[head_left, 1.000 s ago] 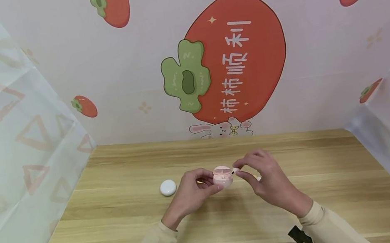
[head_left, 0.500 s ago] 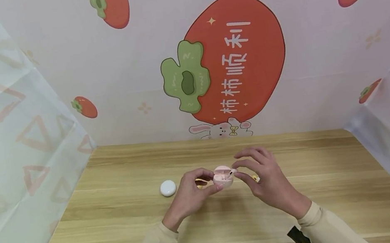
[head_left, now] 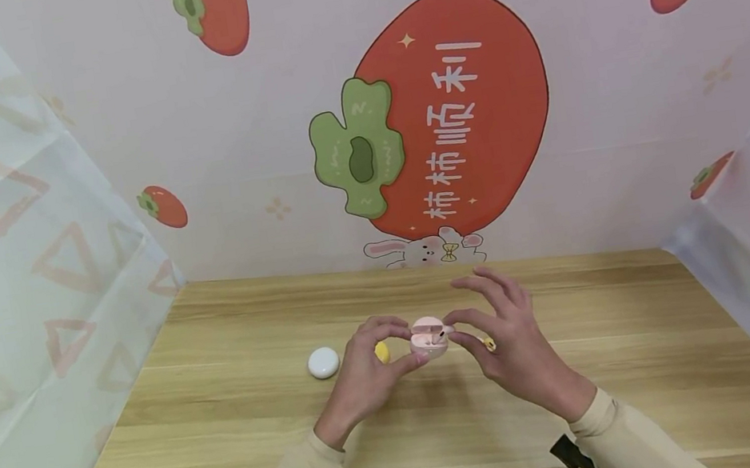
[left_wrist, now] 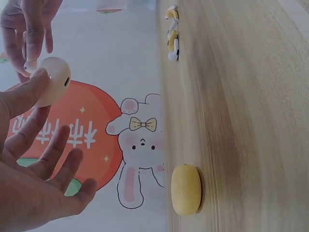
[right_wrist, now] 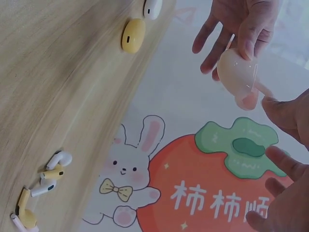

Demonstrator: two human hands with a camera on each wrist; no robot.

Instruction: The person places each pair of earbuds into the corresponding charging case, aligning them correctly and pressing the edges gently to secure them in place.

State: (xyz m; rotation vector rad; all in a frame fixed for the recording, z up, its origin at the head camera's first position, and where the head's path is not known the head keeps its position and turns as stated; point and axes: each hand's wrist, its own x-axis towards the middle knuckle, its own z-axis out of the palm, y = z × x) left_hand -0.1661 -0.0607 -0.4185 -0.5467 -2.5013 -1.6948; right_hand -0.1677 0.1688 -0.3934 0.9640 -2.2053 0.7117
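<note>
My left hand [head_left: 363, 365] grips a round pink earbud case [head_left: 430, 345] between thumb and fingers, raised above the table with its lid up. The case's rounded outside faces the left wrist view, where the port shows. My right hand [head_left: 517, 334] pinches a pale earbud [head_left: 448, 329] between thumb and index finger at the right side of the case's opening. Its other fingers are spread upward. In the right wrist view the earbud's stem [right_wrist: 263, 89] shows between the right fingertips and the case. How deep the earbud sits in the case I cannot tell.
A white case [head_left: 324, 362] lies on the wooden table [head_left: 233, 449] left of my left hand. Behind that hand is a yellow case [left_wrist: 186, 189]. Several loose earbuds, white, yellow and pinkish [right_wrist: 21, 223], lie in a row on the right. Printed fabric walls surround the table.
The pinched earbud has shifted slightly left against the case. My right hand's free fingers have lifted and spread. My left hand has risen slightly, and more of the yellow case shows.
</note>
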